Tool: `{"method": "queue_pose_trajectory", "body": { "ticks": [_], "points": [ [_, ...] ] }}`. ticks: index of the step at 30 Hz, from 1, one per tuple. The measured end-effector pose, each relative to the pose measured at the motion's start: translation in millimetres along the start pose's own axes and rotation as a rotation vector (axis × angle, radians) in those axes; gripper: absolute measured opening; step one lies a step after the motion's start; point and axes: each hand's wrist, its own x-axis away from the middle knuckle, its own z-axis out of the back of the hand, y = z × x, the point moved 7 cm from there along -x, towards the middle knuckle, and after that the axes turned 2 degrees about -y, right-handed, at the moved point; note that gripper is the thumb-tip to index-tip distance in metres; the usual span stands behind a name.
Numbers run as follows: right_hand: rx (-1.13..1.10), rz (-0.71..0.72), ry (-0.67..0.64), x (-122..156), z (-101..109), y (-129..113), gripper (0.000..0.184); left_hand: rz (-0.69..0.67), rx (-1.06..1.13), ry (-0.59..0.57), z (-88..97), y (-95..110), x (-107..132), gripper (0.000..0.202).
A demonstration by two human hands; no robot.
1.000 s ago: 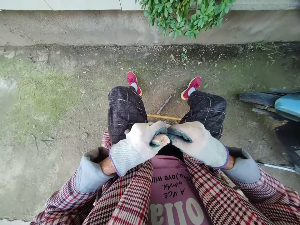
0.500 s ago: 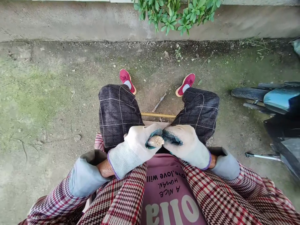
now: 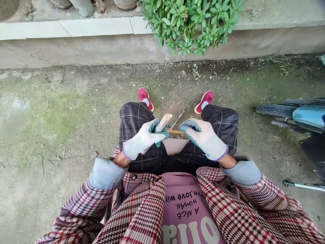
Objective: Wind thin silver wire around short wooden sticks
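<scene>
My left hand [image 3: 146,137], in a white knit glove with a green-coated palm, is closed around a short, pale, stick-like piece [image 3: 164,122]. The piece tilts up and away, its light end showing above my fingers; its exact kind is unclear. A little apart on the other side is my right hand [image 3: 203,135], gloved the same way. Its fingers curl in against the thumb, and whatever they may hold is hidden. Both hands are above my lap, between my knees. Below them shows a pale flat surface [image 3: 175,145] between my thighs.
A yellow bar [image 3: 176,132] crosses behind my hands, and a thin grey stick [image 3: 177,119] lies on the dirt ground. Ahead stands a low wall [image 3: 88,51] with a leafy green plant [image 3: 193,23] hanging over it. A blue wheeled vehicle [image 3: 308,117] is at the right.
My hands have moved forward and apart; before, they met at the pale piece near my waist. That piece now points upward and away. The view has tilted up, showing more wall and plant.
</scene>
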Motion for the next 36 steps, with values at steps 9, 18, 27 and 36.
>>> {"method": "queue_pose_trajectory", "body": {
  "ticks": [9, 18, 27, 36],
  "points": [
    [0.112, 0.022, 0.014, 4, 18, 16, 0.022, 0.067, 0.427, 0.083, 30.7, -28, -21, 0.051],
    [0.378, 0.294, -0.069, 17, -17, -15, 0.02, 0.013, 0.719, 0.041, 42.8, -17, -24, 0.043],
    [0.41, 0.447, -0.121, 21, -23, -15, 0.021, -0.041, 0.403, 0.253, 53.2, -14, -19, 0.041],
    [0.303, 0.477, -0.201, 8, 4, -41, 0.018, -0.07, -0.805, 0.003, 17.9, -28, -19, 0.023]
  ]
}}
